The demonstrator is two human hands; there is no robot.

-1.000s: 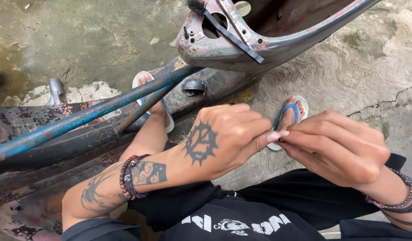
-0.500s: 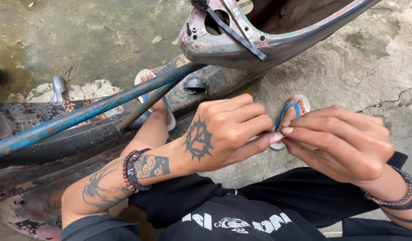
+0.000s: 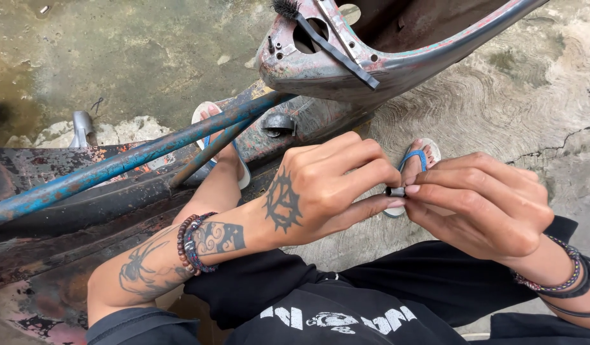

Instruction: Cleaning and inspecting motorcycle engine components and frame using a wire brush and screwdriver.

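Observation:
My left hand (image 3: 327, 185) and my right hand (image 3: 480, 201) meet fingertip to fingertip in front of my lap. Pinched between them is a small dark metal part (image 3: 393, 191), like a short sleeve or nut; only its end shows. The left hand is tattooed and its wrist carries bead bracelets (image 3: 191, 243). The right wrist wears cord and bead bracelets (image 3: 563, 281). Both hands hover above my right foot in a blue flip-flop (image 3: 415, 158).
A rusty blue tube frame (image 3: 129, 163) slants across the left. A worn scooter body shell (image 3: 372, 57) with a small black brush (image 3: 286, 7) on it sits at the top. My left foot (image 3: 221, 131) is under the tube. The ground is cracked concrete (image 3: 531, 96).
My hands have shifted slightly lower and left in view, fingers still working on the small part. The view has tilted a little; the frame and shell sit nearly the same.

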